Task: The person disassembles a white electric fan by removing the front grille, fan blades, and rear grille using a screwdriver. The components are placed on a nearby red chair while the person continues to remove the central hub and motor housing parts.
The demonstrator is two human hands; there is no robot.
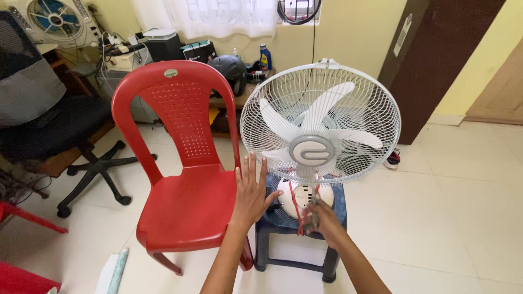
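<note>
Tiled floor [463,218] of a yellow-walled room carries a red plastic chair [185,179] and, just to its right, a low blue stool [272,223] on which a white table fan [320,125] stands upright, its round grille facing the camera. Both of the person's arms enter from the bottom edge and converge on the base of the fan. Left hand [251,193]: fingers spread flat and held upright, palm turned toward the fan, holding nothing — it sits between the chair seat and the fan base [305,197], at the stool's left edge. Right hand [321,220]: grip pressed together around a red-handled tool [306,215], apparently pliers, whose long axis runs near vertical, handles down and working end up toward the underside of the base. Of the two, the right hand is nearer, directly below and in front of the base; the left lies to its side. Behind: a black office chair [71,136], a cluttered shelf with a dark helmet [231,68].
</note>
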